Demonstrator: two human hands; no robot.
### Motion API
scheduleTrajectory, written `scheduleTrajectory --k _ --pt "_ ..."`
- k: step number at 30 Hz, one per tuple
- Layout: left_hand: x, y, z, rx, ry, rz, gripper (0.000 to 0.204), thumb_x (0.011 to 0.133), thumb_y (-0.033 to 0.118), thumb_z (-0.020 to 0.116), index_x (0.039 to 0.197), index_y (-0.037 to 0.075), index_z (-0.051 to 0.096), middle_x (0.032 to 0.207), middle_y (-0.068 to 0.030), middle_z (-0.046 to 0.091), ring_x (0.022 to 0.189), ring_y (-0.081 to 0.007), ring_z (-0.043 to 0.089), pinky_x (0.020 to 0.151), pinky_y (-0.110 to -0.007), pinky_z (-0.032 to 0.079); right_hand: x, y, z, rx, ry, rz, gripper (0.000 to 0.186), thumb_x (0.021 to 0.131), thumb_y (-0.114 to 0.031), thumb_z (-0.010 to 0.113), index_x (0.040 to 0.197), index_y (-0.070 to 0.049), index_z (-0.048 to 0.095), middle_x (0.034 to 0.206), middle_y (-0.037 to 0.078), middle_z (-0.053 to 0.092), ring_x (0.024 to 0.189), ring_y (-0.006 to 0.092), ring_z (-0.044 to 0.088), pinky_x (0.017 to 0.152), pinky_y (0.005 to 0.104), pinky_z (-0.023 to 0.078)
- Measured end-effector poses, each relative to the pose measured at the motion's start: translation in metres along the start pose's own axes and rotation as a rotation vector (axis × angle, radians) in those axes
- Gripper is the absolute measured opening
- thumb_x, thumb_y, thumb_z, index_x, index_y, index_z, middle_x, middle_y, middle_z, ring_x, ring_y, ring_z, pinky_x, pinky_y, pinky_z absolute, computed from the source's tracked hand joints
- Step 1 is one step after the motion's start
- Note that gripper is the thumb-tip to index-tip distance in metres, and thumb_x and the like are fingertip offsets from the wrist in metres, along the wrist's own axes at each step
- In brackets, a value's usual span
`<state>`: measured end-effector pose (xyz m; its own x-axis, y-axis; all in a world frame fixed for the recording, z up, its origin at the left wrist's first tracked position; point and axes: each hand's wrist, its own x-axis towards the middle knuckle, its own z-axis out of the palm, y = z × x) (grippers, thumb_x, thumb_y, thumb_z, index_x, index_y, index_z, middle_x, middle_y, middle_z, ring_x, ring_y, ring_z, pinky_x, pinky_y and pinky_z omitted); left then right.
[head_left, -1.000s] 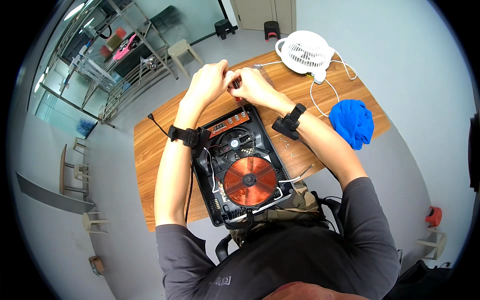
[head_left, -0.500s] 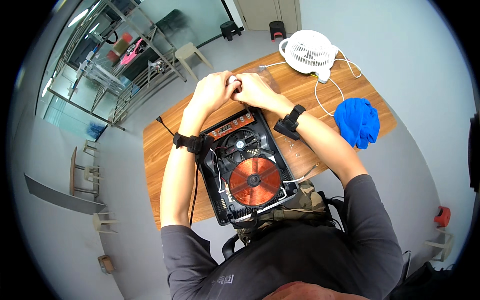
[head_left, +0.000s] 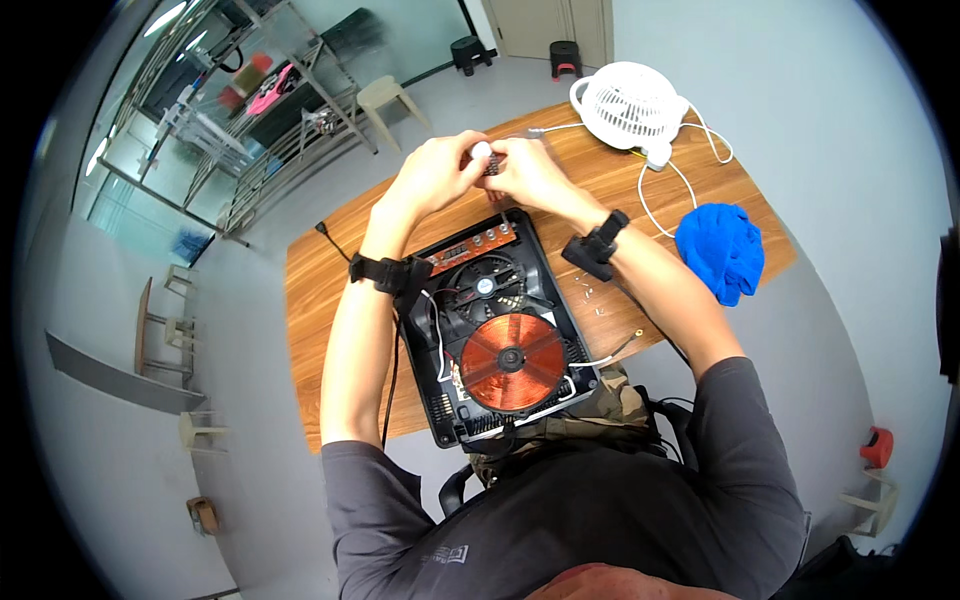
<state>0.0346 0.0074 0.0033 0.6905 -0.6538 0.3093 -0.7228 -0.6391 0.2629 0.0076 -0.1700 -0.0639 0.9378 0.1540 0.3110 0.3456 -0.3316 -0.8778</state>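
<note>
Standing at the far right corner of the opened appliance, hand tool with white-topped end; thin shaft runs down toward the housing rim, tip contact too small to tell. Black housing lies face up, askew, its near end over the person's lap. Inside, near to far: round copper coil, black cooling fan, orange-brown control board.

Both arms stretched forward, elbows out, wrists arched, hands meeting beyond the far edge of the housing. Left hand bent over from the left, fingers curled in, thumb side against the tool's upper end. Right hand comes in from the right, fingers closed on the ribbed dark grip. Hands together, both clamped on the tool; far-side fingertips hidden. Black strapped device on each wrist.

Right of the housing: small loose metal pieces on the wooden surface; a white lead ends in a terminal near the near edge. Farther right, crumpled blue cloth; far right, white desk fan, its cord looping toward the cloth. Left of the left forearm, a black plug. Beyond the surface, far left, pale stool and metal rack.
</note>
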Motion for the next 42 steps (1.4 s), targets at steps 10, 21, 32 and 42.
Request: scheduleTrajectory --k 10,21,32,42 --pt "0.009 0.011 0.011 0.213 0.041 -0.160 0.046 0.094 0.048 0.069 0.100 0.003 0.073 0.084 -0.0189 0.074 0.084 -0.0385 0.072 0.074 -0.046 0.057 0.001 0.006 0.002 -0.353 0.201 -0.244 0.027 0.087 -0.021 0.076 0.090 0.004 0.070 0.073 0.014 0.073 0.067 0.0232 0.074 0.065 0.0353 0.058" --pt "-0.004 -0.006 0.008 0.044 0.094 0.001 0.043 0.092 0.046 0.071 0.102 0.003 0.072 0.087 -0.0189 0.074 0.086 -0.0386 0.072 0.077 -0.047 0.056 0.001 -0.004 -0.003 -0.140 -0.005 -0.169 0.022 0.084 -0.015 0.074 0.088 0.006 0.068 0.073 0.016 0.072 0.069 0.0244 0.075 0.065 0.0362 0.058" --pt "0.006 0.015 0.008 0.208 0.029 -0.182 0.043 0.091 0.045 0.072 0.102 0.003 0.072 0.086 -0.0188 0.074 0.086 -0.0388 0.073 0.078 -0.046 0.057 0.000 0.000 0.002 -0.115 0.070 -0.151 0.022 0.089 -0.017 0.074 0.093 0.004 0.068 0.068 0.012 0.071 0.063 0.0200 0.073 0.061 0.0342 0.057" --pt "0.001 0.002 0.004 0.098 0.043 -0.117 0.045 0.092 0.046 0.069 0.099 0.002 0.073 0.081 -0.0219 0.073 0.083 -0.0406 0.073 0.078 -0.049 0.058 0.004 0.001 0.008 -0.213 0.049 -0.114 0.019 0.086 -0.013 0.074 0.094 0.003 0.066 0.078 0.012 0.074 0.073 0.0174 0.074 0.069 0.0326 0.057"
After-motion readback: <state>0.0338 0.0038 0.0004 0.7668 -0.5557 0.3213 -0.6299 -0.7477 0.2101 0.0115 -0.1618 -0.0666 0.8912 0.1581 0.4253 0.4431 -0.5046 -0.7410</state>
